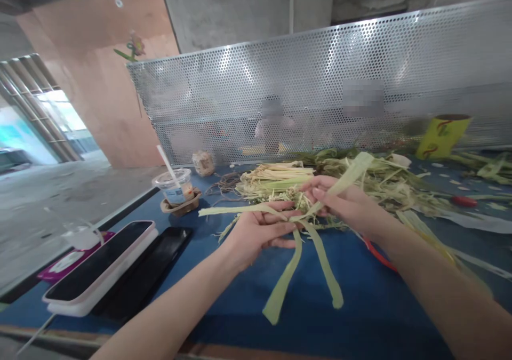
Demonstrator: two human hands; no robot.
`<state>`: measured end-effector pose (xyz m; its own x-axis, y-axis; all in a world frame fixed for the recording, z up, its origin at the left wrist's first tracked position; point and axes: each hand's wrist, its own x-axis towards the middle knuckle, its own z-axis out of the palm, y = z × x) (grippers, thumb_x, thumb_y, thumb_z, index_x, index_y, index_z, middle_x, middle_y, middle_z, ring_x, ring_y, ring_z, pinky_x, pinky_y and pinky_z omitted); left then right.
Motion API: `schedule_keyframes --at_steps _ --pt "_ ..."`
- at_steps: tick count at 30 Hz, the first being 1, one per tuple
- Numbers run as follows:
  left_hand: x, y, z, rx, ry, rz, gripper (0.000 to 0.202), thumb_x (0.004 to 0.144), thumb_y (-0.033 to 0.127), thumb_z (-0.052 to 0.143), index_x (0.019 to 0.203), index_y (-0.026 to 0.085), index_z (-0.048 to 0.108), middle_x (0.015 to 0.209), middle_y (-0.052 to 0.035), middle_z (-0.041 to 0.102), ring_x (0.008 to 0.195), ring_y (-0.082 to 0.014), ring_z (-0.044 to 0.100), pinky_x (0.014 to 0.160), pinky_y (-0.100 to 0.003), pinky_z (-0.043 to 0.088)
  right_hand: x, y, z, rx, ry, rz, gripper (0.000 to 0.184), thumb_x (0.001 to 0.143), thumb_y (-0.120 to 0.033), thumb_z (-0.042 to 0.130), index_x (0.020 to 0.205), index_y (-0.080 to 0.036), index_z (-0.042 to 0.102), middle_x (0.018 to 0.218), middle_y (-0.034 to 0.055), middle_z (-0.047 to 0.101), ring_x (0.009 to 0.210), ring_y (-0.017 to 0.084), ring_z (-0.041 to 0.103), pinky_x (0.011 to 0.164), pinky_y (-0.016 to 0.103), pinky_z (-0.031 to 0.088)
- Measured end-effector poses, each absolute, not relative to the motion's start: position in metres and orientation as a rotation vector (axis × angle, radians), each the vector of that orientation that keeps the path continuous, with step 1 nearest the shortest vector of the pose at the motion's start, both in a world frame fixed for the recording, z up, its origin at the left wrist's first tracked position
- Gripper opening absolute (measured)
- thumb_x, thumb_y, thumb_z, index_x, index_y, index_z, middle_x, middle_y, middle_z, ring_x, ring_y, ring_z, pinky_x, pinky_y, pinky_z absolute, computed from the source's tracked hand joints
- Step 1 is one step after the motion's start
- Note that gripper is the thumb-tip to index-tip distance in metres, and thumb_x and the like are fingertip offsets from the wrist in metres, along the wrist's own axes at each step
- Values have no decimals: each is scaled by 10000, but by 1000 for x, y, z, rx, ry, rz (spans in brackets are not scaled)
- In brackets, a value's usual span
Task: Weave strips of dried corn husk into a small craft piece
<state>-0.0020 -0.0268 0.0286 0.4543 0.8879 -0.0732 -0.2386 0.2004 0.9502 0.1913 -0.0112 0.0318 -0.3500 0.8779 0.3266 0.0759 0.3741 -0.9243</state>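
Observation:
Several pale green corn husk strips [325, 264] meet in a crossing between my two hands, above the blue tabletop. My left hand [262, 232] pinches the strips near the crossing; one strip sticks out to the left and two hang toward me. With its fingertips my right hand [338, 202] grips another strip, whose broad end points up past the knuckles. Fingers cover part of the crossing, so how the strips are joined cannot be seen. Just behind my hands lies a pile of husk strips and stalks [276, 178].
A plastic cup with a straw [176, 186] stands in a cardboard holder at the left. Nearer are a phone [102, 264], a black flat object [146, 269] and a purple packet [76, 258]. Red-handled scissors [380, 254] lie under my right forearm. A perforated metal screen [240, 104] borders the back.

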Motion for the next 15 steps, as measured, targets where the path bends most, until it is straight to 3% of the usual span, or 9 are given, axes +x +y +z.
schedule_keyframes --at_steps 3,5,11,15 --pt "-5 -26 28 1080 724 918 334 673 37 645 997 108 606 984 -103 675 901 -200 636 614 -223 575 199 -12 35 -888 -1808 1237 207 805 -378 533 791 -175 567 457 -78 319 406 53 285 415 214 247" --pt "-5 -27 27 1062 705 910 299 690 47 635 983 101 607 975 -110 676 866 -197 647 609 -234 577 204 -14 38 -909 -1840 1255 188 791 -351 560 749 -168 571 432 -66 376 405 61 341 421 218 275" --pt "-5 -30 25 1021 701 858 212 747 95 589 958 85 608 817 -103 693 741 -184 667 554 -244 568 207 -19 44 -787 -1862 1229 112 708 -273 655 724 -174 605 620 4 529 517 83 451 448 215 341" --pt "-5 -31 25 1065 702 788 236 744 162 608 966 85 610 875 -129 681 748 -195 663 552 -257 563 201 -22 45 -848 -1881 1137 105 675 -267 679 715 -183 630 680 31 582 546 103 487 459 225 384"
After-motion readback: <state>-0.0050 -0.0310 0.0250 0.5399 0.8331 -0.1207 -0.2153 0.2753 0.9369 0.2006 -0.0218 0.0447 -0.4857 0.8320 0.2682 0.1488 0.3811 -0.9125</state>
